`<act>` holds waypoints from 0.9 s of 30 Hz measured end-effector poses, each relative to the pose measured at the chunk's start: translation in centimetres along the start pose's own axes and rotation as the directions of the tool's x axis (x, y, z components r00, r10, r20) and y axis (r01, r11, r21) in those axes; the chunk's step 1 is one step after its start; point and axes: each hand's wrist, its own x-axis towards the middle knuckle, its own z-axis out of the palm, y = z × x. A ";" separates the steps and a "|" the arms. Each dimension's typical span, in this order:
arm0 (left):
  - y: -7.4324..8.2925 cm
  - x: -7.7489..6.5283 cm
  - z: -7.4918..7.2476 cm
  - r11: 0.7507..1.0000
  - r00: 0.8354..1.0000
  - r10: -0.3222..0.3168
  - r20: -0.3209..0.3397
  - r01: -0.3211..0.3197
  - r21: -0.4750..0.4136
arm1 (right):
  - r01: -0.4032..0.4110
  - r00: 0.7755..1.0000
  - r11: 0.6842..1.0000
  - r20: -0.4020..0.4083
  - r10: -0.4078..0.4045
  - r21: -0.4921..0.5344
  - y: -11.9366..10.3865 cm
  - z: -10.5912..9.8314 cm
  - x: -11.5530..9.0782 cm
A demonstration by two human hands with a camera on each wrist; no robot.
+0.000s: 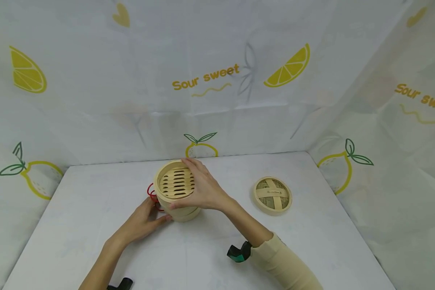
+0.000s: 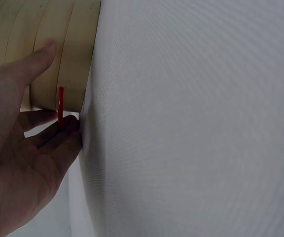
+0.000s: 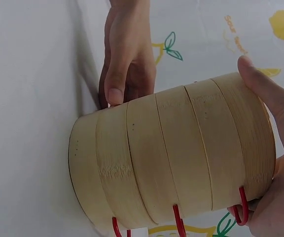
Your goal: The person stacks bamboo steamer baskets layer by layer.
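A stack of round bamboo steamer baskets [image 1: 183,215] stands left of the table's middle, its slatted top tier uncovered. Red cord loops [image 3: 178,221] stick out from its side. Low on the stack's left, my left hand [image 1: 139,223] holds it, thumb against the wall of a lower tier and fingers behind, by a red loop [image 2: 60,106]. My right hand [image 1: 206,191] grips the top tier from the right, thumb in front and fingers at the far rim. In the right wrist view the tiers sit flush against each other.
The woven bamboo lid [image 1: 272,195] lies on the white table [image 1: 217,266] to the right of the stack. A white curtain [image 1: 148,80] with lemon prints hangs behind and along the sides. Black devices [image 1: 239,252] are at both wrists.
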 end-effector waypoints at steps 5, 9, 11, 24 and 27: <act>0.1 0.0 0.0 1.000 1.000 -0.002 0.001 0.002 -0.020 | 0.009 1.000 1.000 -0.002 -0.009 0.011 0.3 -0.2 -0.3; 0.1 0.0 0.0 1.000 1.000 -0.016 0.000 0.016 -0.011 | 0.019 1.000 1.000 -0.009 -0.018 0.019 0.4 -0.4 -0.8; 0.1 0.0 0.0 1.000 1.000 -0.023 0.003 0.023 -0.006 | 0.024 1.000 0.999 -0.010 -0.024 0.021 0.5 -0.6 -1.1; -0.1 0.0 0.0 1.000 1.000 -0.002 0.000 0.002 -0.012 | 0.011 0.999 0.999 -0.035 -0.009 0.044 1.0 -2.0 -2.8; -0.1 0.1 0.1 1.000 1.000 -0.008 0.003 0.008 -0.016 | 0.005 0.999 0.999 -0.047 -0.003 0.043 1.4 -2.5 -3.2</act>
